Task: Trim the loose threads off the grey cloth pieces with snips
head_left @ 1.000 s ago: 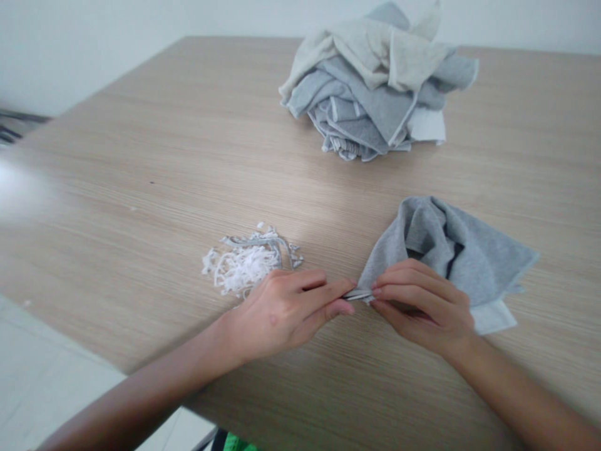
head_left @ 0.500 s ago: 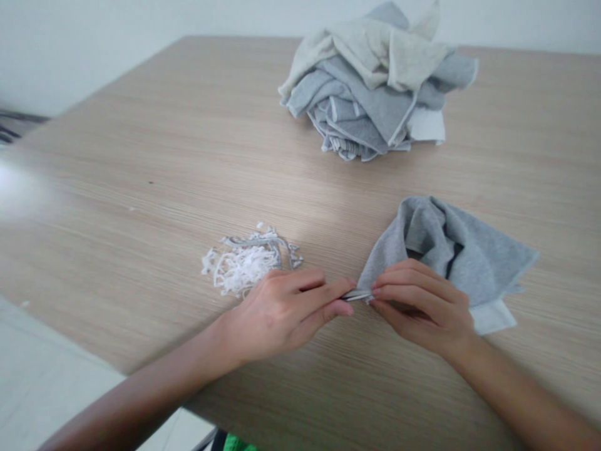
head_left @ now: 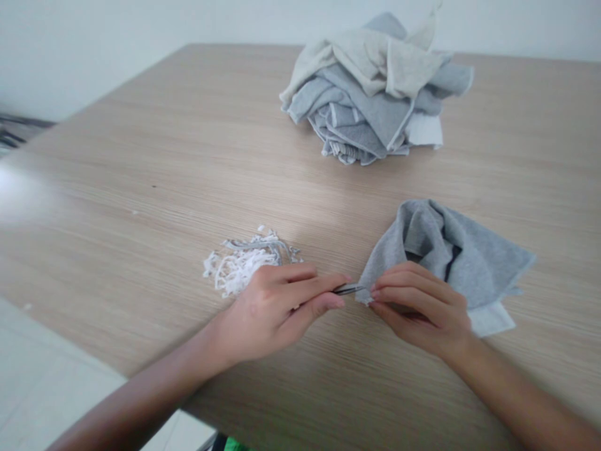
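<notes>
Grips slim metal tool (head_left: 347, 289) in closed left hand (head_left: 277, 308) at corner of grey cloth (head_left: 486, 244), pinching that corner in right hand (head_left: 428, 305).

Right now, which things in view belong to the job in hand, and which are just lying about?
In use:
- slim dark metal tool, in the left hand
- grey fabric cloth, corner pinched by the right hand

Lying about, apparently:
- tangled white-and-grey thread scraps
- rumpled grey-and-cream cloth pile
</notes>
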Motion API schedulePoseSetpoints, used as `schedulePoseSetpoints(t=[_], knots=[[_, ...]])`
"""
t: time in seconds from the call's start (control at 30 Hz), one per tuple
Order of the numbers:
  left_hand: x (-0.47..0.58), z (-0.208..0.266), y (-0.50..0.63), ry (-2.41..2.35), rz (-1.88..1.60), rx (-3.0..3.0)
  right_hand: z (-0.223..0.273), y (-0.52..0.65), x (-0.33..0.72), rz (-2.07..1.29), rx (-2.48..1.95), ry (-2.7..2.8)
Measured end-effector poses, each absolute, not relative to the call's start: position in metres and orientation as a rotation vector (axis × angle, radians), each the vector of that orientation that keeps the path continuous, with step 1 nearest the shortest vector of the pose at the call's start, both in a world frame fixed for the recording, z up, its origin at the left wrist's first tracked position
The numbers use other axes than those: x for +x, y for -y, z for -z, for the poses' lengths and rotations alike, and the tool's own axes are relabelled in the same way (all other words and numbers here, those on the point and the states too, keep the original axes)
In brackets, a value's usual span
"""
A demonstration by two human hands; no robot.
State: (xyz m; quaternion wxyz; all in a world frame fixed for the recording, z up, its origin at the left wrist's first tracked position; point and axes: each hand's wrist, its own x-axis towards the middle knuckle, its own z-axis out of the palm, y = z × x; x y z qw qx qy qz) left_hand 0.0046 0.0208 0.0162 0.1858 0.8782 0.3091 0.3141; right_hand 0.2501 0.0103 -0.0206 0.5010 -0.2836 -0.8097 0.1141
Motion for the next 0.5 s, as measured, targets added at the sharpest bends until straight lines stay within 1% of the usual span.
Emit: schedulePoseSetpoints(t=[0.3,0.5], knots=[[-0.007,-0.033,-0.03,-0.966,-0.959,2.396,0.023,-0.012,0.25,-0.281,-0.661,1.937],[-0.04,-0.042,-0.033,-1.036,-0.882,2.371,0.024,-0.012,0.249,-0.275,-0.673,1.93]])
